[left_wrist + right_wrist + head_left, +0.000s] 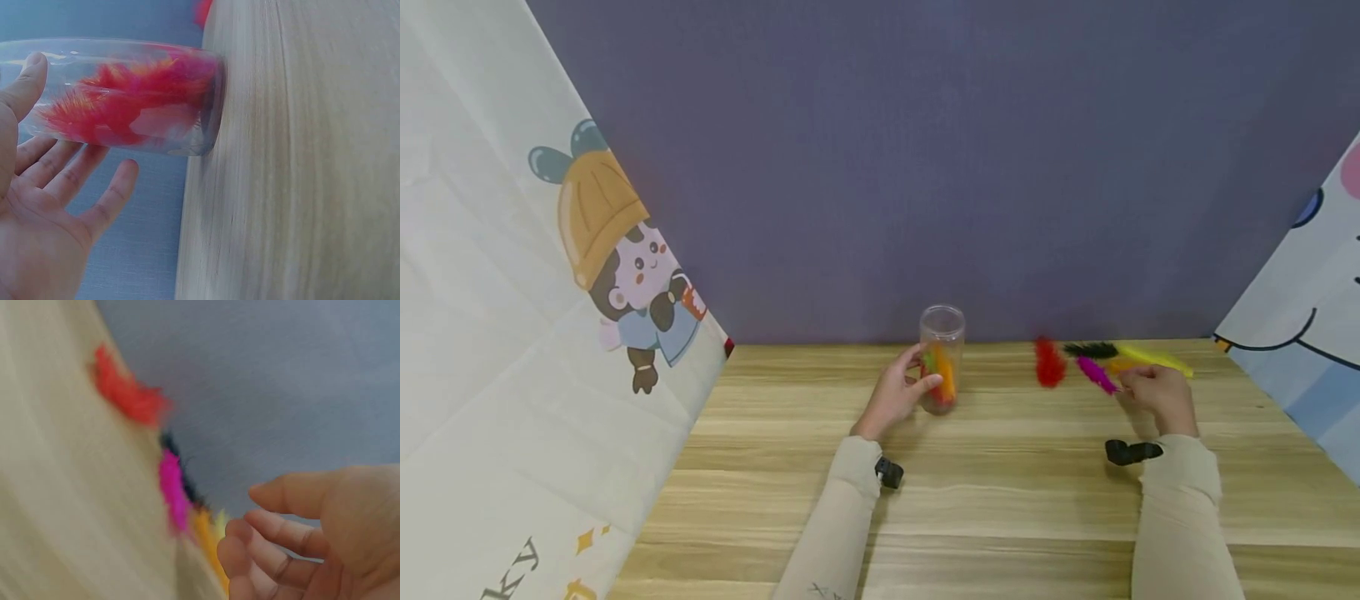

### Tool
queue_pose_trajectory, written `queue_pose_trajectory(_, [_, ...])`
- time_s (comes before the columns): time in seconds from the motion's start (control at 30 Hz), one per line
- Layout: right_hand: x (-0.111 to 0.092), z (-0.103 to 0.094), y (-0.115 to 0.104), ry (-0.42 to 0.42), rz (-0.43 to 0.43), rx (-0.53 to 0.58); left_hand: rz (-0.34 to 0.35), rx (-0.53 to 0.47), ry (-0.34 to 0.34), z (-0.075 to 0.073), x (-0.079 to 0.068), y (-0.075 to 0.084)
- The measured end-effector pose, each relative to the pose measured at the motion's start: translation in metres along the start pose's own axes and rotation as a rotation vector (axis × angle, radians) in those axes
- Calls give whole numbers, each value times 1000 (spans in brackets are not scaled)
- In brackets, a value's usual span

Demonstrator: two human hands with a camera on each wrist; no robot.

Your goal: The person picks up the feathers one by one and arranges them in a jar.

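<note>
A clear cylindrical jar (942, 327) stands upright on the wooden table, with red, orange and green feathers (137, 94) inside it. My left hand (895, 396) holds its side, the thumb on the near face and fingers round the back. To the right, my right hand (1161, 398) hovers at the loose feathers, its fingers bent and its thumb apart from them; nothing shows in its grasp. Nearest to it lie an orange feather (209, 544), a magenta feather (1097, 375) and a yellow feather (1161, 360). The orange one is partly hidden by the hand.
A black feather (1092, 350) lies behind the magenta one. Left of these is a red feather (1049, 363), between jar and pile. A grey-blue panel (925, 167) rises along the table's back edge. Printed white cloth (490, 292) hangs at the left side.
</note>
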State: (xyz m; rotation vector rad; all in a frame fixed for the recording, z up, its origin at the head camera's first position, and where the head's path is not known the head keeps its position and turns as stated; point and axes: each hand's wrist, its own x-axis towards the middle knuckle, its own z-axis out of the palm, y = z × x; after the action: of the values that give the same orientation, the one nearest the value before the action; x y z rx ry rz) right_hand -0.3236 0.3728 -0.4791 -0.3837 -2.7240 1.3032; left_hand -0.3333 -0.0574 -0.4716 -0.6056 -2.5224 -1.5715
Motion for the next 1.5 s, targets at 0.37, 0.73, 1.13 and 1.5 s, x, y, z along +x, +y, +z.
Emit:
queue_pose_trajectory(0.37, [0,14,10,-20,132,-19,-9,2,-3,0,0,0])
queue_pose_trajectory(0.73, [4,15,9,-67,210,-183,-18,2,0,1,0,1])
queue_pose_trajectory(1.13, [6,15,3,-83,213,-215,-20,10,-6,1,1,1])
queue_pose_trajectory(1.5, [6,8,11,-122,110,-182,-27,2,-1,2,2,2])
